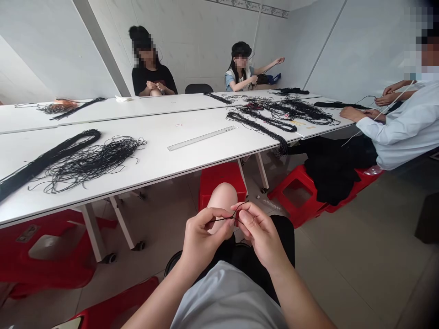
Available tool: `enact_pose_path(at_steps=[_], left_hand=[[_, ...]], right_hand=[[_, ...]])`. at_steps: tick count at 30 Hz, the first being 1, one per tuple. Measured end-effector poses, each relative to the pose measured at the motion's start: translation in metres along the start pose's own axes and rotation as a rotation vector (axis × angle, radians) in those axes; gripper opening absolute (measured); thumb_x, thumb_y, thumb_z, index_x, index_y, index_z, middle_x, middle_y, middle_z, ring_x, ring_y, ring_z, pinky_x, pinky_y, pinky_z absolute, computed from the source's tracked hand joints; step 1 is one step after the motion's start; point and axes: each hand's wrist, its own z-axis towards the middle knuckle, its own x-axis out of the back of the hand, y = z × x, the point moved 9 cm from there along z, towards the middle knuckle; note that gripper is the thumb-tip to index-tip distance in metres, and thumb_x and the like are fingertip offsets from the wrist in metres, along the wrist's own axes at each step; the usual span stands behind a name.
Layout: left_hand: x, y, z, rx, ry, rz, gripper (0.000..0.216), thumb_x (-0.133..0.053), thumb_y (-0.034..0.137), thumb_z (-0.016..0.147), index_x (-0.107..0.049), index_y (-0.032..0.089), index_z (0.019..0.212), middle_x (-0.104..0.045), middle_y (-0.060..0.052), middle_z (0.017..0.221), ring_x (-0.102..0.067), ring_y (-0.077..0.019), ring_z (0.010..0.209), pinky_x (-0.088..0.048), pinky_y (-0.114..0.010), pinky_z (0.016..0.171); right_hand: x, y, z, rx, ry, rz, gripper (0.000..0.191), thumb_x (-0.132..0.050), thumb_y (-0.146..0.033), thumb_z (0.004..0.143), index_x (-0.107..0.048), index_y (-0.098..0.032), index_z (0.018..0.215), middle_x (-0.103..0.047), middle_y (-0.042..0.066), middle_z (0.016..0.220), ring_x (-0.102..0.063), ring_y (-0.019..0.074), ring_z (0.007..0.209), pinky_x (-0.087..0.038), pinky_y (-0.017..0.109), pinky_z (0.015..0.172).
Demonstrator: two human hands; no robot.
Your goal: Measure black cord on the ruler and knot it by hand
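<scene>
Above my lap, close to my raised knee, a thin black cord (pixel 219 220) runs between my two hands. The thumb and forefinger of my left hand (pixel 207 228) pinch the cord. My right hand (pixel 259 230) pinches it just to the right, fingertips almost meeting those of the left. One end of the cord sticks up above the right fingers, and loops cross between the fingertips. Whether there is a knot in it is too small to tell.
A long white table (pixel 154 151) stands ahead, bearing a black cord bundle (pixel 51 157), a loose cord tangle (pixel 99 157), a clear ruler (pixel 202 138) and more cord heaps (pixel 298 109). Red stools (pixel 222 183) stand beneath and beside it. Several co-workers sit around, some handling cord.
</scene>
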Motion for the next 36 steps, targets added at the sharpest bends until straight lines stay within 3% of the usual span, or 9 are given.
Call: enact_pose_path(at_steps=[7,13,17,21,26,32,36], left_hand=[[-0.002,-0.005,0.000,0.073,-0.005,-0.144,0.016,-0.071,0.031,0.073,-0.068,0.018,0.082,-0.068,-0.003,0.077,-0.055,-0.0138,0.068,-0.043,-0.023,0.061],[-0.001,-0.004,0.000,0.029,0.012,-0.115,0.014,-0.072,0.030,0.073,-0.069,0.018,0.080,-0.068,-0.003,0.076,-0.055,-0.0133,0.065,-0.043,-0.023,0.060],[-0.003,-0.007,-0.001,0.021,0.001,-0.165,0.013,-0.072,0.029,0.073,-0.069,0.018,0.077,-0.069,-0.004,0.078,-0.060,-0.0154,0.071,-0.047,-0.025,0.065],[-0.006,-0.014,-0.003,0.101,-0.004,-0.268,0.014,-0.074,0.029,0.070,-0.068,0.017,0.073,-0.068,-0.003,0.075,-0.059,-0.0142,0.069,-0.047,-0.024,0.063],[-0.016,-0.024,-0.002,0.232,-0.067,-0.435,0.018,-0.075,0.031,0.070,-0.066,0.017,0.075,-0.059,0.001,0.067,-0.049,-0.0090,0.060,-0.042,-0.021,0.056],[-0.038,-0.032,-0.009,0.412,-0.304,-0.537,0.024,-0.072,0.037,0.074,-0.071,0.015,0.085,-0.052,0.002,0.061,-0.033,-0.0052,0.053,-0.024,-0.019,0.047],[-0.037,-0.033,-0.009,0.428,-0.275,-0.593,0.025,-0.072,0.036,0.074,-0.072,0.015,0.087,-0.049,0.002,0.060,-0.029,-0.0053,0.053,-0.019,-0.019,0.046]], right_hand=[[0.001,-0.004,-0.005,-0.010,0.004,-0.108,0.025,-0.059,-0.042,0.084,-0.063,-0.018,0.091,-0.037,-0.005,0.056,-0.028,0.0080,0.050,-0.021,0.022,0.044],[-0.002,-0.005,-0.006,-0.003,-0.021,-0.103,0.024,-0.057,-0.040,0.085,-0.063,-0.018,0.095,-0.041,-0.005,0.055,-0.034,0.0088,0.050,-0.025,0.022,0.046],[-0.005,-0.003,-0.006,-0.005,-0.095,-0.094,0.028,-0.057,-0.038,0.086,-0.062,-0.019,0.106,-0.041,-0.006,0.056,-0.034,0.0086,0.050,-0.028,0.023,0.049],[-0.009,0.001,-0.007,-0.038,-0.188,-0.073,0.033,-0.057,-0.036,0.086,-0.061,-0.021,0.114,-0.043,-0.005,0.057,-0.035,0.0086,0.051,-0.031,0.025,0.053],[-0.008,0.001,-0.006,-0.062,-0.186,-0.069,0.041,-0.057,-0.037,0.085,-0.056,-0.022,0.123,-0.037,-0.007,0.054,-0.033,0.0090,0.051,-0.031,0.025,0.054],[-0.004,-0.007,-0.005,-0.040,-0.142,-0.105,0.045,-0.056,-0.037,0.086,-0.050,-0.023,0.129,-0.034,-0.008,0.055,-0.032,0.0091,0.052,-0.028,0.024,0.051],[-0.004,-0.007,-0.006,-0.031,-0.134,-0.128,0.044,-0.055,-0.036,0.087,-0.047,-0.024,0.128,-0.037,-0.008,0.055,-0.033,0.0089,0.051,-0.028,0.023,0.050]])
